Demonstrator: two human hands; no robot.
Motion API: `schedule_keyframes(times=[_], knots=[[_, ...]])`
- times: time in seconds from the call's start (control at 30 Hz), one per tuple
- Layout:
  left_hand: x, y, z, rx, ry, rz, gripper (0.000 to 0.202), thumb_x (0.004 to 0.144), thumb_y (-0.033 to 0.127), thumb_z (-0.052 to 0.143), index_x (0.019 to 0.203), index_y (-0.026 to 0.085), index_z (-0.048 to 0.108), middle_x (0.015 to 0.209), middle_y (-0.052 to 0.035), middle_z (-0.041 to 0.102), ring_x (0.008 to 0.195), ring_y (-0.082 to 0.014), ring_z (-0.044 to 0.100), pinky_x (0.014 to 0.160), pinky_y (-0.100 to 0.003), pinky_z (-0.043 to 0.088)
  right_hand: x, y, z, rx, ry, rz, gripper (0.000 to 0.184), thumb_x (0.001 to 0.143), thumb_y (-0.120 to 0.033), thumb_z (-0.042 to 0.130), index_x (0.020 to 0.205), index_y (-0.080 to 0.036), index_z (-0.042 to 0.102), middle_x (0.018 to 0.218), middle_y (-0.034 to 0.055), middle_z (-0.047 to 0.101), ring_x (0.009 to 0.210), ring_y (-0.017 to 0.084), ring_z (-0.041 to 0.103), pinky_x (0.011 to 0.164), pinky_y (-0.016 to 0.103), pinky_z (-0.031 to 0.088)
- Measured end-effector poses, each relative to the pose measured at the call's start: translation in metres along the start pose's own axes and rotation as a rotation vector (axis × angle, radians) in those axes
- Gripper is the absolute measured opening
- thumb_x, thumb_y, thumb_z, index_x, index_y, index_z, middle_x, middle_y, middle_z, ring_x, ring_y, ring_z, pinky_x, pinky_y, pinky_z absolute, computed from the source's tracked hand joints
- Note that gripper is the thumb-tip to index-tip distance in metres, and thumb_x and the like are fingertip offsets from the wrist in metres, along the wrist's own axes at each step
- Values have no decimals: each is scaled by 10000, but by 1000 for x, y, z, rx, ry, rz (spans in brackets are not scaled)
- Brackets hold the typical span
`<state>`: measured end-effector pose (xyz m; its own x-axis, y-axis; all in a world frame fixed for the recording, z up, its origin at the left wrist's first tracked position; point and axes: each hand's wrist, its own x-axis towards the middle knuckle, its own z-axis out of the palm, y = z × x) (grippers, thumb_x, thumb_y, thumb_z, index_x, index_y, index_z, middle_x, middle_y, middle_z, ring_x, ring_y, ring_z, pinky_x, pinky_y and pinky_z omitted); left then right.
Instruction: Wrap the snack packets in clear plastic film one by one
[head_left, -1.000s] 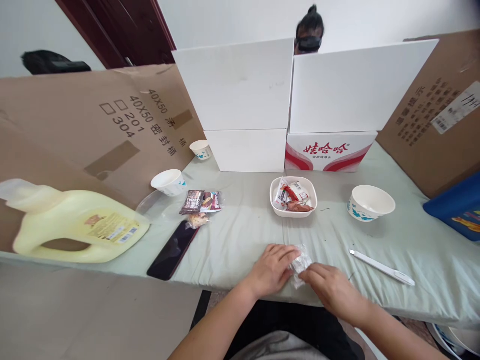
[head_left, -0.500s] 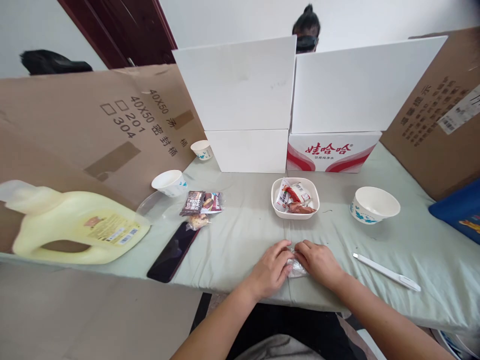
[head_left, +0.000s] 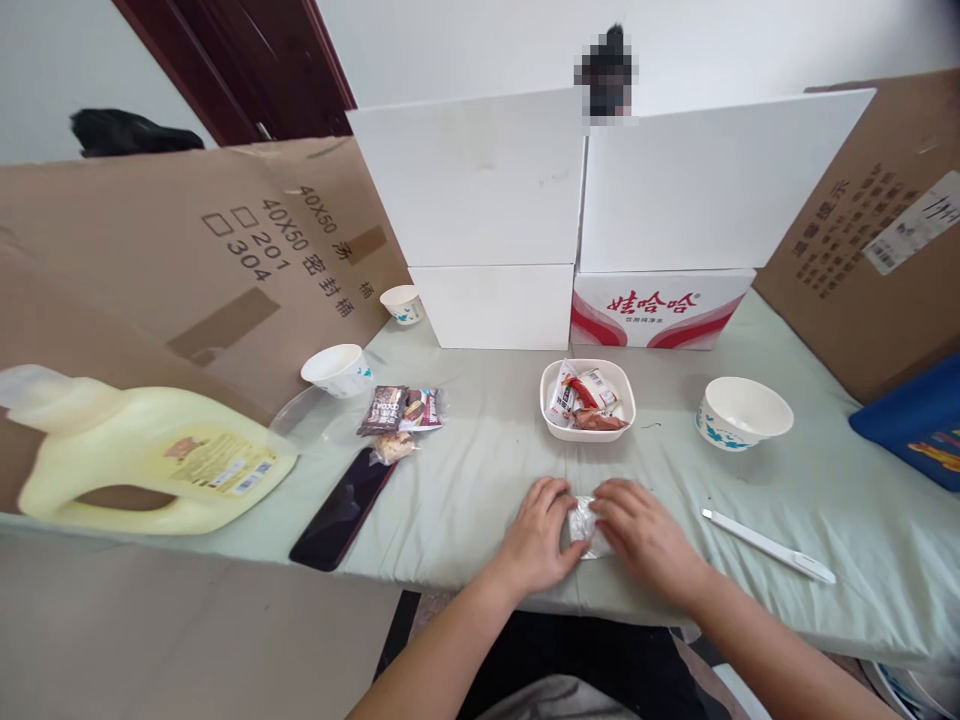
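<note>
On the cloth near the table's front edge lies a small, crinkled clear plastic packet (head_left: 581, 521); what is inside, if anything, I cannot make out. My left hand (head_left: 537, 535) grips its left edge, thumb low and fingers curled at the top. From the other side, my right hand (head_left: 642, 532) has its bent fingers pressed on the packet and covers its right part. Just beyond my hands stands a white, rounded tray (head_left: 587, 435) with several wrapped snacks (head_left: 596, 388) in it.
To the right are a paper bowl (head_left: 742, 415) and a white utility knife (head_left: 769, 545). On the left lie snack packets (head_left: 384, 410), a phone (head_left: 343, 510) and a yellow jug (head_left: 157, 460), near another paper bowl (head_left: 337, 370). White boxes (head_left: 491, 305) stand at the back; a person's head shows above them.
My hands have moved slightly apart, and more of the plastic packet shows between them. The view has tilted a little. The other things stay in place.
</note>
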<state>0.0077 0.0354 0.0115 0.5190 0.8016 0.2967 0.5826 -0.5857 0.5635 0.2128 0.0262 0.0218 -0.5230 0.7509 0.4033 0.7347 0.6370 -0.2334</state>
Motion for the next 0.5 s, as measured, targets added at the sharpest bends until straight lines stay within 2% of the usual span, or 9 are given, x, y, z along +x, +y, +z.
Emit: schedule_keyframes(times=[0.07,0.13,0.23,0.3,0.4,0.47,0.5], knots=[[-1,0,0,-14,21,0,398,711,224,711,1077,182,562,1205,-121,521,1201,-326,451,1015,-553,430,-7,-15,4,55,-33,-68,242,912,-133,470,1103,-193,606,1144,84,636,1114,217,534,954,382,448],[-2,-1,-2,-39,52,8,381,703,177,681,1060,183,551,1192,-121,525,1182,-313,464,1010,-537,435,-13,-26,8,57,-88,-27,233,898,-119,493,1083,-188,618,1129,79,640,1068,210,551,920,366,472],[-5,-3,-5,-79,79,18,347,718,125,630,1045,185,531,1167,-117,535,1147,-287,487,988,-503,456,-18,-22,2,35,-222,39,187,884,-109,502,965,-195,647,982,59,657,895,188,580,792,321,503],[-5,-4,-7,-91,78,19,299,738,121,614,1018,188,534,1154,-113,543,1134,-279,496,973,-491,469,-21,-1,-14,19,-245,61,247,884,-83,451,942,-206,657,918,53,658,851,177,589,752,297,501],[-6,-6,-6,-74,60,23,199,781,147,599,971,189,558,1145,-113,554,1139,-284,501,960,-490,480,-18,53,-58,-60,-71,175,341,905,-92,366,1015,-215,664,1015,77,664,948,172,607,833,296,486],[-6,-7,-4,-48,48,25,161,805,164,586,964,189,575,1143,-117,562,1148,-290,500,959,-495,480,-8,94,-91,-208,71,389,277,921,-206,408,974,-220,680,1066,86,657,1006,207,601,846,320,475],[-5,-8,-3,-36,42,26,152,812,169,582,962,190,582,1143,-117,566,1151,-292,500,959,-496,481,-2,114,-106,-295,72,534,267,921,-245,424,995,-217,680,1093,92,648,1028,226,595,826,325,472]])
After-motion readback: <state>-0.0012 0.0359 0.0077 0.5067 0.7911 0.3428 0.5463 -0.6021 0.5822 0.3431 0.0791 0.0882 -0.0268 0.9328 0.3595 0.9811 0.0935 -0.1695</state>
